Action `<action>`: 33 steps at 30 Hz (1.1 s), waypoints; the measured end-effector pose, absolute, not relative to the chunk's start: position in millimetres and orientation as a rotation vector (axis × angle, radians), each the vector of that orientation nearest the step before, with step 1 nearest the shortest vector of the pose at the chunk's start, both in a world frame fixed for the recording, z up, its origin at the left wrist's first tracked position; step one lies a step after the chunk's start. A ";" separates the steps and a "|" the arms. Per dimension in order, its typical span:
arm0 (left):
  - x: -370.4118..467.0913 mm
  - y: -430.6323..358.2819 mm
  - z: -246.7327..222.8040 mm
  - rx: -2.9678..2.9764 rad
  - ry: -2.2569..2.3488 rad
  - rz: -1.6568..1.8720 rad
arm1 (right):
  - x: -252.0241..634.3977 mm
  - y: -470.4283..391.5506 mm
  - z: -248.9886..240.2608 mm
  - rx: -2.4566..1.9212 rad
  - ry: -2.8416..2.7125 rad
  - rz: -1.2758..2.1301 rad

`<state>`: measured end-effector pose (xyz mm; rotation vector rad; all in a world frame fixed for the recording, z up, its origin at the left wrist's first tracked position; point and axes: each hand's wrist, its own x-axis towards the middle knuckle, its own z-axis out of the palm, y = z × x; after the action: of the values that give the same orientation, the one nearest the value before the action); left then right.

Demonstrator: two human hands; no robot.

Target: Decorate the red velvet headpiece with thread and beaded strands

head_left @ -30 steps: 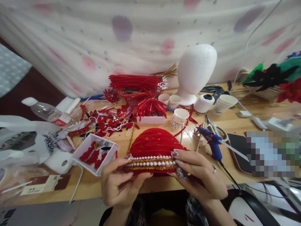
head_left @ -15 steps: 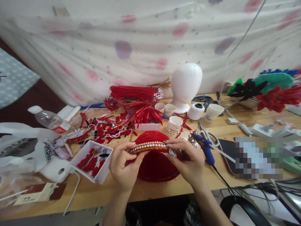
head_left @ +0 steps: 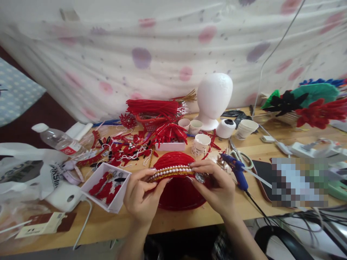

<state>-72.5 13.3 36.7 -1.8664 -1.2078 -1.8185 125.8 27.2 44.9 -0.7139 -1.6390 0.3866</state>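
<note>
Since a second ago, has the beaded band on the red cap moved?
Yes. Against the nearest white cup, the beaded band has shifted toward it, away from the near edge of the table; the inside of the red cap now shows.

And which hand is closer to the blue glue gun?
The right. The right hand is close beside the blue glue gun; the left hand is farther off, at the opposite end of the red cap's beaded edge.
</note>
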 end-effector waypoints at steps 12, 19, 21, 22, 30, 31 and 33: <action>-77.3 14.7 34.5 -1.883 -1.165 -1.796 | 127.2 26.0 44.8 -0.740 -1.664 0.535; -73.3 16.3 35.4 -1.864 -1.181 -1.764 | 128.9 29.8 42.1 -0.766 -1.715 0.377; -75.2 20.8 36.3 -1.874 -1.159 -1.753 | 128.7 33.6 40.7 -0.784 -1.727 0.317; -77.1 24.2 36.7 -1.887 -1.127 -1.726 | 128.6 36.2 40.1 -0.793 -1.734 0.297; -95.9 54.1 46.4 -2.058 -0.899 -1.409 | 125.5 60.7 47.2 -0.933 -1.715 0.316; -95.9 54.5 48.1 -2.081 -0.912 -1.415 | 125.1 61.6 49.3 -0.959 -1.708 0.340; -94.1 52.4 50.7 -2.132 -0.957 -1.452 | 124.8 61.6 53.1 -1.009 -1.692 0.400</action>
<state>-94.1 52.4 50.7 -2.1320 -0.9570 -1.4518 124.8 61.6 53.1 -1.0094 -1.6924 0.4003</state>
